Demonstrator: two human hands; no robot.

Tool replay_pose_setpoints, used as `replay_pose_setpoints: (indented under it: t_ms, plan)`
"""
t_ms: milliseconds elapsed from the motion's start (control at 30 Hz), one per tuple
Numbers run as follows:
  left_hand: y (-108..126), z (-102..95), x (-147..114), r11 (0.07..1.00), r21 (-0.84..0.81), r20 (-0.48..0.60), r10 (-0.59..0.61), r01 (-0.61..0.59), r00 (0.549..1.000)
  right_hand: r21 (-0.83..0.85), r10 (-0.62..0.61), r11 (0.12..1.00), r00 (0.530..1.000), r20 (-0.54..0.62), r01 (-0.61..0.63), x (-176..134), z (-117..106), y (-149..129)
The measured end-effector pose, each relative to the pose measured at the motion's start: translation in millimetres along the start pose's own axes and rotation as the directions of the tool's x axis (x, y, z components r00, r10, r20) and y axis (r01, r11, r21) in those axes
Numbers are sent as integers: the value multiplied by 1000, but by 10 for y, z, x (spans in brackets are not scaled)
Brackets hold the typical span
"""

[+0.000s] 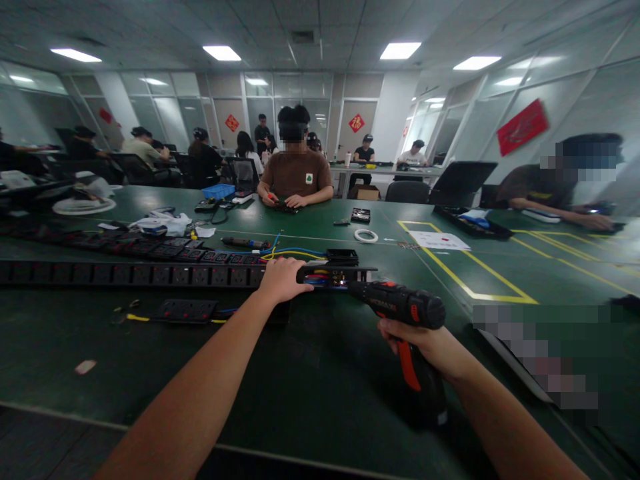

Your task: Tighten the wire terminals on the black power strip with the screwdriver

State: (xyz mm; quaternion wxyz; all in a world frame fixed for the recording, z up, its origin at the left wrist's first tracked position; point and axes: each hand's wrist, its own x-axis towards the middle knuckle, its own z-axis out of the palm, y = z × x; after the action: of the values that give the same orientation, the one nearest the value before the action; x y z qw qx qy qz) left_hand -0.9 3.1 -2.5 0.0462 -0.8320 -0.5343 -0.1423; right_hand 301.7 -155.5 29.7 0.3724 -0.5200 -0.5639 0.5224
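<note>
A long black power strip with a row of sockets lies across the table. My left hand is closed around it near its right end, where coloured wires show inside the open housing. In my right hand is a black and orange cordless drill, gripped by its handle and pointing left. Its nose is at the strip's right end; whether the bit touches a screw I cannot tell. A loose socket module with yellow and blue leads lies in front of the strip.
Behind the strip lie more socket strips, a dark screwdriver-like tool, a small black box and a white ring. Yellow tape marks the right side. A person sits opposite, another at right.
</note>
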Motion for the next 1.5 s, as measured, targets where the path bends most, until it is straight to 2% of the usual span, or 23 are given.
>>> replay_pose_setpoints:
  t_ms: [500,800,967,1200,1500]
  plan:
    - [9,-8,-5,1000,12,-5,1,0,1000,14,25,1000,1000,-17,-25,-6,14,-20]
    - [2,-3,2,1000,10,15,-3,3,1000,-11,-29,1000,999,28,30,38,-39,64]
    - [-6,9,3,1000,9,4,0,0,1000,-38,-62,997,998,5,62,26,-22,49]
    - [1,-7,-2,1000,-2,10,-3,3,1000,-14,-21,1000,999,-37,21,5,-3,-8]
    - [-3,-3,-4,1000,-1,10,-8,8,1000,-24,10,1000,999,-36,-11,8,-12,8]
